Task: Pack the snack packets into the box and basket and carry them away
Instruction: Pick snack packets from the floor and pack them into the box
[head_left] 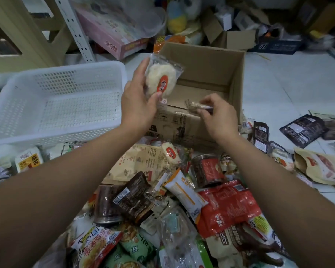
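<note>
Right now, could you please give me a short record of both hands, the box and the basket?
box: open cardboard, no packets visible inside
basket: white, perforated, left of box, no packets visible inside
left hand: holds a clear packet of white snack, orange label
right hand: pinches a small brown packet above the box's near wall

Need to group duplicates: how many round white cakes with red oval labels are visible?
2. One cake is in the left hand over the box; the second cake lies on the pile before the box. More may be buried.
</note>
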